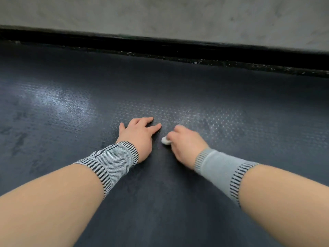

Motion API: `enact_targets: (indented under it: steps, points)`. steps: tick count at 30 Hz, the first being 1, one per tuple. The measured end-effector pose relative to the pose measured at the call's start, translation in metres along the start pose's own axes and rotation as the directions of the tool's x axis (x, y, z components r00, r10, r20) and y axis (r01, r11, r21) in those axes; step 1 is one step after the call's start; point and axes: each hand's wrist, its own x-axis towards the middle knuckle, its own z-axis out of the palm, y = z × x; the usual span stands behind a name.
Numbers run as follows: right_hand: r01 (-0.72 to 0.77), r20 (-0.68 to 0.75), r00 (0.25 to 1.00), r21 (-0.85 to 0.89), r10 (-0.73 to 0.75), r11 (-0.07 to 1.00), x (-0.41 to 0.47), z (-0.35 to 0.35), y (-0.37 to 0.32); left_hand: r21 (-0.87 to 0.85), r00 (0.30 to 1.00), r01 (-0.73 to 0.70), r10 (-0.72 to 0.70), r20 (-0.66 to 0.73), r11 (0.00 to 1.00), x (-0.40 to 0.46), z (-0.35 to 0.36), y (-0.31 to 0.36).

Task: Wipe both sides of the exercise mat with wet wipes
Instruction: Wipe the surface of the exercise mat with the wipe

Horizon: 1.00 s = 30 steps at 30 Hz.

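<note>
Looking down, we see the dark exercise mat (160,202) lying flat on the floor and filling nearly the whole view, from the near edge up to a black strip (178,47) at the foot of a grey wall (178,15) on the far side. Our left hand (138,134) rests palm-down on the mat with the fingers spread and straight. Just to its right, our right hand (185,142) curls its fingers round a small white wet wipe (165,140) and presses it on the mat. Shiny wet patches (58,100) show on the mat, far left and far right of the hands. Both wrists wear grey knitted wrist bands (114,162).
</note>
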Motion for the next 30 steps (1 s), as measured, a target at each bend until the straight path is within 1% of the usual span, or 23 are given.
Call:
enact_targets:
  steps: [2, 3, 4, 5, 7, 9, 10, 11, 12, 14, 16, 17, 18, 19, 21, 22, 23, 24, 25, 26, 28, 29, 30]
  points:
    - [-0.236, -0.087, 0.969, -0.032, 0.232, 0.971, 0.013, -0.013, 0.040, 0.000, 1.000, 0.000, 0.000, 0.007, 1.000, -0.001, 0.001, 0.000]
    - [-0.369, -0.150, 0.919, -0.001, 0.365, 0.929, 0.016, -0.019, 0.056, -0.003, 1.000, 0.003, -0.003, 0.013, 1.000, -0.001, 0.002, 0.000]
    - [-0.462, -0.183, 0.870, 0.027, 0.458, 0.887, 0.018, -0.023, 0.062, -0.008, 1.000, 0.004, -0.004, 0.016, 1.000, 0.000, 0.001, 0.000]
    - [-0.486, -0.188, 0.856, 0.029, 0.482, 0.874, 0.020, -0.022, 0.057, -0.013, 1.000, 0.003, -0.003, 0.013, 1.000, 0.001, 0.001, 0.000]
    - [-0.364, -0.126, 0.923, 0.026, 0.365, 0.931, 0.021, -0.013, 0.025, -0.023, 1.000, -0.002, 0.002, -0.007, 1.000, 0.003, 0.001, 0.000]
    - [-0.104, -0.034, 0.994, 0.040, 0.105, 0.994, 0.013, -0.001, -0.013, -0.049, 1.000, 0.001, -0.002, -0.026, 0.999, 0.005, 0.000, -0.001]
    - [-0.005, 0.003, 1.000, 0.045, 0.005, 0.999, 0.010, 0.002, -0.021, -0.065, 1.000, 0.004, -0.005, -0.028, 0.998, 0.006, 0.000, -0.001]
    - [0.039, 0.014, 0.999, 0.038, -0.039, 0.999, 0.012, 0.000, -0.018, -0.075, 0.999, 0.005, -0.008, -0.033, 0.997, 0.006, -0.001, -0.001]
    - [0.009, 0.014, 1.000, 0.006, -0.009, 1.000, 0.017, -0.005, -0.006, -0.078, 0.999, 0.004, -0.008, -0.039, 0.997, 0.006, -0.002, 0.000]
    - [-0.196, -0.053, 0.980, -0.033, 0.194, 0.980, 0.029, -0.017, 0.030, -0.071, 0.999, -0.002, -0.001, -0.038, 0.997, 0.005, -0.002, 0.000]
    - [-0.469, -0.192, 0.862, 0.044, 0.469, 0.882, 0.035, -0.030, 0.063, -0.073, 0.999, -0.006, 0.004, -0.034, 0.997, 0.005, -0.002, -0.001]
    - [-0.540, -0.216, 0.811, 0.077, 0.543, 0.838, 0.037, -0.032, 0.065, -0.078, 0.999, -0.007, 0.004, -0.037, 0.997, 0.005, -0.003, -0.001]
    - [-0.536, -0.218, 0.814, 0.080, 0.539, 0.841, 0.038, -0.029, 0.057, -0.086, 0.999, -0.008, 0.004, -0.042, 0.996, 0.007, -0.004, -0.002]
    - [-0.472, -0.189, 0.859, 0.072, 0.476, 0.879, 0.039, -0.024, 0.042, -0.098, 0.999, -0.007, 0.003, -0.049, 0.995, 0.010, -0.005, -0.002]
    - [-0.200, -0.095, 0.974, 0.048, 0.204, 0.979, 0.034, -0.007, 0.003, -0.136, 0.997, 0.002, -0.012, -0.072, 0.991, 0.017, -0.009, -0.001]
    - [-0.065, -0.048, 0.997, 0.051, 0.068, 0.997, 0.029, -0.002, -0.011, -0.145, 0.996, 0.008, -0.020, -0.084, 0.989, 0.020, -0.012, -0.001]
    - [0.012, -0.024, 1.000, 0.040, -0.011, 0.999, 0.028, 0.000, -0.013, -0.143, 0.995, 0.013, -0.027, -0.097, 0.990, 0.024, -0.015, -0.001]
    - [0.003, -0.013, 1.000, 0.015, -0.003, 1.000, 0.032, -0.006, -0.002, -0.138, 0.993, 0.018, -0.034, -0.112, 0.990, 0.028, -0.017, -0.002]
    - [-0.082, -0.021, 0.996, -0.016, 0.082, 0.996, 0.038, -0.013, 0.015, -0.146, 0.992, 0.023, -0.041, -0.123, 0.989, 0.032, -0.019, -0.003]
    - [-0.222, -0.059, 0.974, -0.016, 0.221, 0.975, 0.044, -0.022, 0.035, -0.163, 0.991, 0.027, -0.048, -0.125, 0.986, 0.036, -0.020, -0.005]
    - [-0.506, -0.197, 0.839, 0.060, 0.507, 0.860, 0.049, -0.036, 0.070, -0.166, 0.993, 0.022, -0.041, -0.109, 0.986, 0.045, -0.025, -0.007]
    - [-0.563, -0.229, 0.790, 0.095, 0.568, 0.821, 0.050, -0.037, 0.073, -0.143, 0.995, 0.016, -0.029, -0.091, 0.990, 0.051, -0.029, -0.008]
    - [-0.540, -0.228, 0.808, 0.080, 0.543, 0.838, 0.053, -0.035, 0.064, -0.120, 0.997, 0.013, -0.021, -0.068, 0.993, 0.057, -0.034, -0.008]
